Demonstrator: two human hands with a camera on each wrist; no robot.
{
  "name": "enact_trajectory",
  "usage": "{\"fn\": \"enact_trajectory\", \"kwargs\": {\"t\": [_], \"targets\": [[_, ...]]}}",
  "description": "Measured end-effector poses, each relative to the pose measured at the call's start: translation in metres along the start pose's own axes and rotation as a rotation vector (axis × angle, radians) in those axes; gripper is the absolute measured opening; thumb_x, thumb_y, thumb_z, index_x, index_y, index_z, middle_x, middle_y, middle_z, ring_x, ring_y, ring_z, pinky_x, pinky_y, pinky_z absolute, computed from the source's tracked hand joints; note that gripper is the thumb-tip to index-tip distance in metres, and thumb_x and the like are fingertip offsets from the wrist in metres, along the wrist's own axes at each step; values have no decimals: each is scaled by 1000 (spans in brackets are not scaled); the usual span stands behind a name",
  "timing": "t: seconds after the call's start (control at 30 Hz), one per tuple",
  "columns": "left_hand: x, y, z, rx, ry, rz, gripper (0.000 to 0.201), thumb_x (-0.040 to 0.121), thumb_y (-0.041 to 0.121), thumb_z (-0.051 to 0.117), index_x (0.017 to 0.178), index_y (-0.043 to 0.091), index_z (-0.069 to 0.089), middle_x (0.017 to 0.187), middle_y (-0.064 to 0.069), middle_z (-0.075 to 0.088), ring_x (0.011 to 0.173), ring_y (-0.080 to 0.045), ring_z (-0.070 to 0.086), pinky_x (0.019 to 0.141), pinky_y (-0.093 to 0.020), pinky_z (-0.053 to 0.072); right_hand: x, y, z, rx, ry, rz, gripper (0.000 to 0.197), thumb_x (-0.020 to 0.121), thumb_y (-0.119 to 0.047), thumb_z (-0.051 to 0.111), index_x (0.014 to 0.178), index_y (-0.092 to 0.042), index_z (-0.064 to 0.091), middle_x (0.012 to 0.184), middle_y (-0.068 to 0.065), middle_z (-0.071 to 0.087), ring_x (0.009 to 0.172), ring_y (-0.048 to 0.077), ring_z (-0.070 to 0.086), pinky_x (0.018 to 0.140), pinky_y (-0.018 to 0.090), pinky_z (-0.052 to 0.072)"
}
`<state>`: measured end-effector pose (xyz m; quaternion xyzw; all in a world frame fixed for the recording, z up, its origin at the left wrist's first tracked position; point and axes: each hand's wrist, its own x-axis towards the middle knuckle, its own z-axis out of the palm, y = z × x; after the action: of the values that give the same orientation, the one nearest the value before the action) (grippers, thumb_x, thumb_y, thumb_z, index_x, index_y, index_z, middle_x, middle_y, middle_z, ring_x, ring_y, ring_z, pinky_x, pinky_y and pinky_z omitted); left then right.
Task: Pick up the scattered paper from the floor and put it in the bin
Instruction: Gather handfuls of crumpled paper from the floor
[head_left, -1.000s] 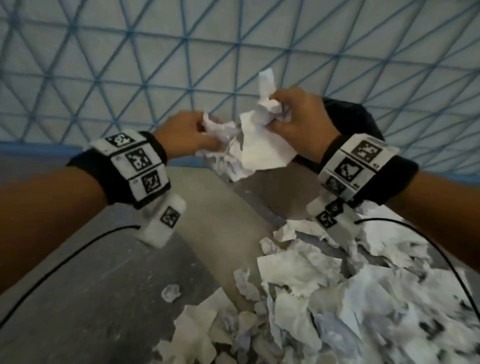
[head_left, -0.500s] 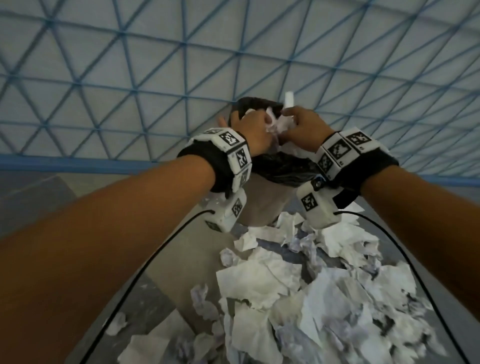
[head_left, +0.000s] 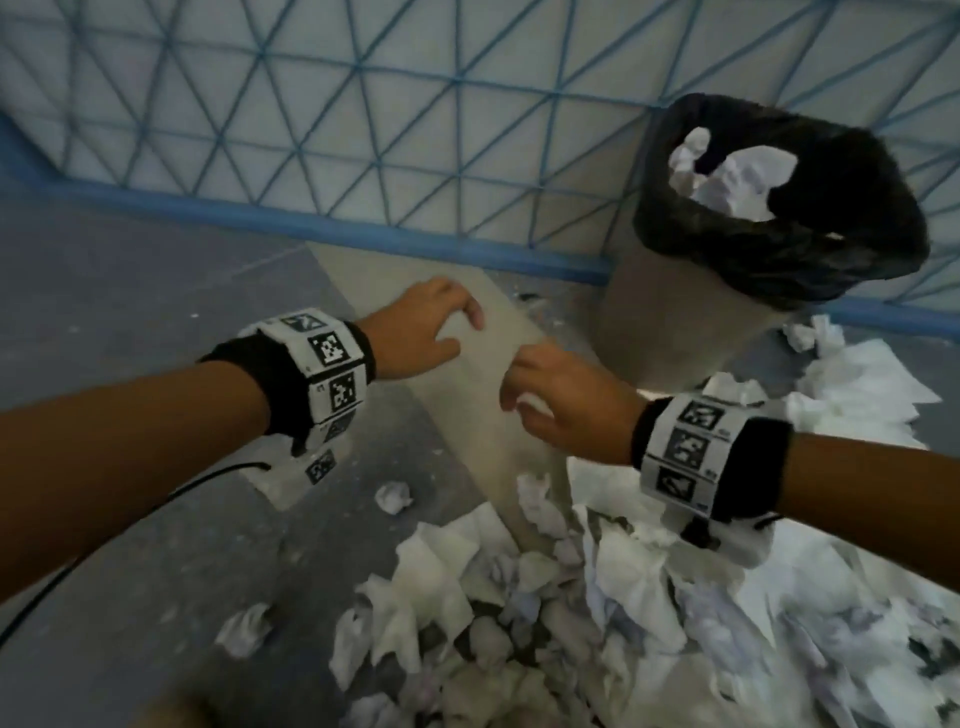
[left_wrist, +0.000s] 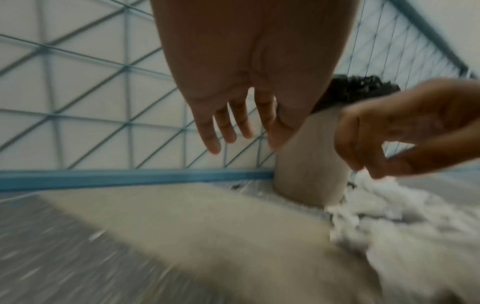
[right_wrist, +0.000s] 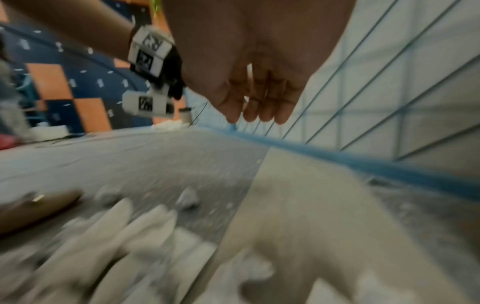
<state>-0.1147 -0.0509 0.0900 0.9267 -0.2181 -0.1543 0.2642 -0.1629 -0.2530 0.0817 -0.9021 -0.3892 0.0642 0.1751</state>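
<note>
Both hands hang empty above the floor (head_left: 156, 545), beside the bin (head_left: 665, 332). The left hand (head_left: 421, 332) has its fingers loosely spread and grips nothing. The right hand (head_left: 566, 400) is relaxed too, fingers slightly bent, with no paper in them. The bin, lined with a black bag (head_left: 831, 249), stands against the blue-gridded wall (head_left: 363, 104) and has crumpled paper (head_left: 727, 176) inside. A big heap of scattered paper (head_left: 649, 623) lies on the floor below the right wrist and up to the bin's base; one small ball (head_left: 393, 497) sits apart
</note>
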Motion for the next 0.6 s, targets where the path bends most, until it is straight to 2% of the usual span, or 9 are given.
{"fn": "enact_trajectory", "kwargs": {"t": [0.13, 0.17, 0.23, 0.3, 0.33, 0.4, 0.47, 0.53, 0.6], "targets": [[-67, -31, 37, 233, -375, -136, 43, 86, 20, 58, 128, 21, 47, 141, -12, 34, 130, -32, 33, 109, -44, 32, -9, -27, 69, -38, -416, -219, 34, 86, -23, 51, 116, -10, 59, 119, 23, 56, 105, 41, 52, 84, 55, 49], [-80, -33, 48, 277, -461, -141, 48, 88, 20, 57, 133, 25, 41, 146, -10, 27, 133, -33, 28, 109, -48, 32, -13, -33, 81, -85, -496, -287, 41, 88, -29, 52, 127, -16, 52, 131, 22, 49, 116, 44, 47, 90, 56, 47], [-97, -30, 69, 362, -567, -134, 57, 90, 24, 54, 140, 32, 30, 153, -7, 15, 138, -33, 20, 109, -50, 33, -20, -42, 96, -174, -654, -394, 57, 90, -39, 51, 142, -31, 29, 154, 17, 21, 137, 47, 21, 101, 61, 36], [-105, -29, 88, 450, -580, -113, 55, 92, 23, 49, 142, 32, 27, 155, -6, 11, 138, -33, 20, 106, -47, 37, -27, -46, 105, -246, -779, -426, 65, 90, -43, 48, 144, -40, 13, 159, 7, -5, 142, 46, -5, 103, 65, 27], [-106, -30, 97, 468, -576, -119, 52, 93, 21, 48, 141, 29, 30, 154, -7, 13, 136, -34, 23, 103, -46, 39, -29, -44, 108, -273, -825, -410, 65, 91, -41, 48, 145, -39, 12, 159, 4, -10, 142, 46, -9, 104, 66, 25], [-107, -34, 108, 413, -565, -160, 44, 93, 15, 47, 136, 22, 40, 149, -11, 24, 130, -33, 33, 100, -43, 42, -31, -40, 114, -307, -902, -342, 61, 93, -34, 46, 146, -32, 16, 159, 4, -9, 142, 46, -5, 107, 65, 25], [-109, -36, 108, 264, -514, -229, 36, 94, 14, 45, 130, 16, 49, 138, -14, 40, 123, -31, 45, 102, -40, 42, -28, -35, 113, -313, -932, -277, 56, 95, -25, 45, 145, -20, 22, 158, 11, 1, 141, 42, 9, 107, 57, 31], [-117, -41, 97, 123, -411, -292, 33, 93, 13, 46, 126, 16, 53, 131, -13, 47, 120, -31, 49, 103, -38, 41, -23, -32, 109, -332, -889, -244, 50, 94, -15, 44, 141, -10, 28, 155, 17, 12, 138, 36, 21, 104, 51, 37], [-130, -50, 83, 68, -300, -294, 32, 92, 13, 48, 123, 17, 53, 130, -10, 47, 120, -28, 49, 103, -34, 40, -20, -30, 105, -342, -841, -224, 48, 93, -12, 44, 139, -7, 31, 153, 17, 15, 138, 33, 21, 104, 49, 39]]}}
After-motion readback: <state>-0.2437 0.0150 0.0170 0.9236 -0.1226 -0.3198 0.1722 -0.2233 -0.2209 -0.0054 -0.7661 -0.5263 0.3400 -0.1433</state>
